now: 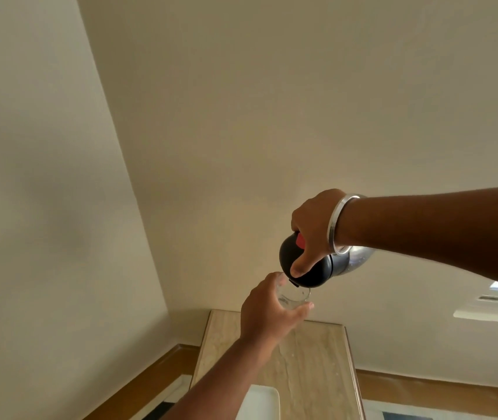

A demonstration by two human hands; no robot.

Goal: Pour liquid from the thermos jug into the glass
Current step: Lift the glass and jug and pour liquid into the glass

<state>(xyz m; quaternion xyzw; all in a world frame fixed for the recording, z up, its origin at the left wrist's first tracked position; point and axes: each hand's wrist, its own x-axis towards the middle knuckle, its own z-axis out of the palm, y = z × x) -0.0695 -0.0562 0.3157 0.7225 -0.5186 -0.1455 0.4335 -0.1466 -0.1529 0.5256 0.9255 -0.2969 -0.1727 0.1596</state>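
Note:
My right hand (312,230) grips the thermos jug (317,269), which has a black top with a red button and a shiny steel body. The jug is tipped steeply, spout down, right over the rim of the clear glass (291,295). My thumb rests on the black lid. A silver bangle circles that wrist. My left hand (267,312) wraps around the glass from the left and holds it up in the air, above the table. Most of the glass is hidden by my fingers, so the level of liquid inside cannot be told.
Below my hands stands a narrow table with a pale marble-like top (314,359). A white tray or plate (261,403) lies at its near end. Cream walls meet in a corner on the left. A wooden skirting (423,380) runs along the floor, and a white ledge (490,315) juts out at right.

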